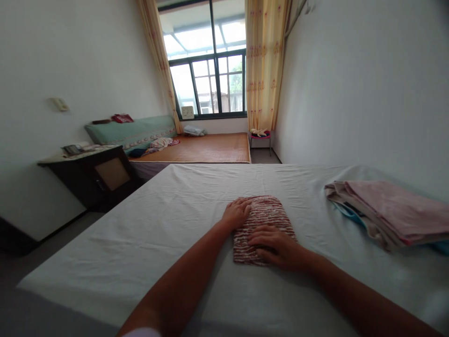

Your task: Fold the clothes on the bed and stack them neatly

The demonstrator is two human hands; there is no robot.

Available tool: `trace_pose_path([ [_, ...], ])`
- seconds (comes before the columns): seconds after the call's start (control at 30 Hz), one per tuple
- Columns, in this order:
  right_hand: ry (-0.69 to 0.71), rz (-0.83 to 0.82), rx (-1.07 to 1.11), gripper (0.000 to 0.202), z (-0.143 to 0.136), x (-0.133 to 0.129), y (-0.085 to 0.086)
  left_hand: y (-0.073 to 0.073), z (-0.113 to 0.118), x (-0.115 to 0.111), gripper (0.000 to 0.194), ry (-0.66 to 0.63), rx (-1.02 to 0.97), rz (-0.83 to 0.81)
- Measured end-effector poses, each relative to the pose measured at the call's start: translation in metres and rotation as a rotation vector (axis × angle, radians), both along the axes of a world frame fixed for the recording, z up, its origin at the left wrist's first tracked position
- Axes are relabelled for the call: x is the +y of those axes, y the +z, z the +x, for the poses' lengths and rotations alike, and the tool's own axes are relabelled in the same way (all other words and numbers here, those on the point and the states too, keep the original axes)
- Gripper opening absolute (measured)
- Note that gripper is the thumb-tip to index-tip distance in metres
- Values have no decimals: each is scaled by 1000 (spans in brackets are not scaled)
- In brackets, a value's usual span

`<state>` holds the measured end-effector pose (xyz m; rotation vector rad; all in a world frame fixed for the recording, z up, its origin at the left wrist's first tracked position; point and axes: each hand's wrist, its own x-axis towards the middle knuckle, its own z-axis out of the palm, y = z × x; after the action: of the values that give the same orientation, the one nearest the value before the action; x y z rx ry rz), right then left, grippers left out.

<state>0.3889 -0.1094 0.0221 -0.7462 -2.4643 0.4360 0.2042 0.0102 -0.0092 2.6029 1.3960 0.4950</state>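
A folded cloth point(268, 213) with red-brown and white streaks lies flat on the white bed sheet point(168, 224), in a neat rectangle. My left hand point(237, 213) rests on its far left edge, fingers stretched over the top. Lower on the cloth, toward its right side, my right hand point(275, 245) lies palm down with the fingers extended. Both hands press on the fabric from above, and neither grips it. The undersides of both hands are hidden.
Folded pink and beige fabric point(393, 206) with blue beneath lies to the right on the sheet. Beyond is another bed with a brown mat point(213, 147). A dark cabinet point(101, 175) stands left, a small stool point(261, 135) near the curtain point(263, 65).
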Motion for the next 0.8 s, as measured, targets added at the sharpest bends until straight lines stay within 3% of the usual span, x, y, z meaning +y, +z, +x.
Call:
trace_pose_path([
  [0.17, 62, -60, 24, 25, -6, -4, 2, -1, -1, 2, 46, 31, 5, -16],
  [0.37, -339, 124, 56, 31, 20, 26, -19, 3, -5, -3, 46, 179, 47, 13],
  [0.47, -470, 128, 24, 32, 38, 40, -28, 9, -11, -3, 45, 238, 74, 25],
  [0.63, -465, 71, 18, 34, 52, 47, -35, 14, -19, 1, 42, 297, 108, 51],
  [0.8, -458, 79, -22, 35, 48, 44, -34, 14, -14, 4, 42, 202, 80, 29],
])
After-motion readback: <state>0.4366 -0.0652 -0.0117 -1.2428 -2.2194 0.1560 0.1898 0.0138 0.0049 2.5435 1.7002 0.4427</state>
